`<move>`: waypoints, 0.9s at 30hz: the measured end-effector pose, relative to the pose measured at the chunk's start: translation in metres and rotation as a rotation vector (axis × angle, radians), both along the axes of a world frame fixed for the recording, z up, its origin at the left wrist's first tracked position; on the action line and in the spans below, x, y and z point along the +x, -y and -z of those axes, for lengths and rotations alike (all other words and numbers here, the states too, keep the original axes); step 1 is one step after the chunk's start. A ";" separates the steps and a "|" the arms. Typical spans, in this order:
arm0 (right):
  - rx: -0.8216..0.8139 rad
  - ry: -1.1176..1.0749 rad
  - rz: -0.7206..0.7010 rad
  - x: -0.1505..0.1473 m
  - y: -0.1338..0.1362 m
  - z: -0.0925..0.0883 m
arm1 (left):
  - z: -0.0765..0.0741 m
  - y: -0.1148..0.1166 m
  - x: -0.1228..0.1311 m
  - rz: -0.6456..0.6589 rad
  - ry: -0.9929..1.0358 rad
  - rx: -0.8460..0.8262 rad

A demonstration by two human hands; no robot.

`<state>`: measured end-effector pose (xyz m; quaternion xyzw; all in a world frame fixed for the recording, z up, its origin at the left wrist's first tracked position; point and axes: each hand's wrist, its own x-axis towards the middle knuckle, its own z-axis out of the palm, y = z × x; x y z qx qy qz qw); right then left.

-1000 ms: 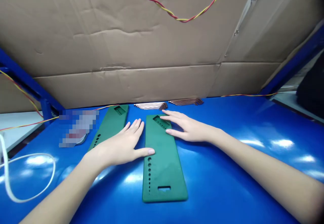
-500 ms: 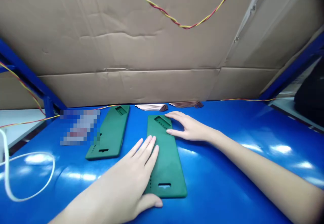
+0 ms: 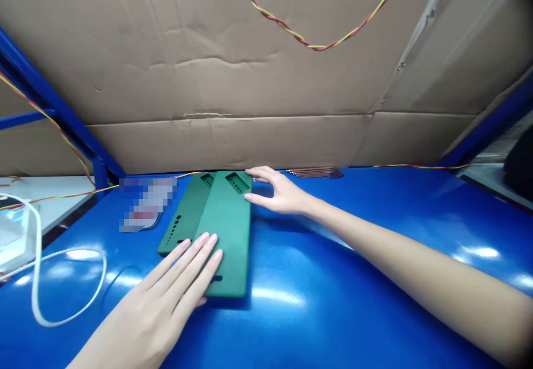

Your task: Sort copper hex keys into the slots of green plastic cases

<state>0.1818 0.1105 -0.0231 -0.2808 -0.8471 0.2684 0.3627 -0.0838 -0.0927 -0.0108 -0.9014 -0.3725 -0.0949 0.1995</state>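
Blue table (image 3: pixel 333 302), cardboard (image 3: pixel 250 80) behind. Upper green panel (image 3: pixel 229 224) overlaps the lower green panel (image 3: pixel 189 205) — left hand (image 3: pixel 160 302) clamped on its near end, right hand (image 3: pixel 281 191) gripping its far right corner. Probably light, stiff, slightly slippery — best held by opposite edges.

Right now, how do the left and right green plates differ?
The right plate covers part of the left plate. The right plate extends lower in view than the left plate. The left plate shows a row of holes; the right plate doesn't. Both have a recess.
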 end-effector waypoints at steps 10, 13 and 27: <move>-0.033 0.259 -0.070 -0.081 -0.038 0.012 | 0.015 -0.027 -0.055 -0.134 0.086 -0.048; -0.003 0.288 -0.069 -0.064 -0.021 0.002 | 0.013 -0.030 -0.057 -0.126 0.067 -0.051; 0.048 0.650 0.130 0.074 0.078 0.008 | -0.001 -0.096 0.099 -0.112 0.001 -0.427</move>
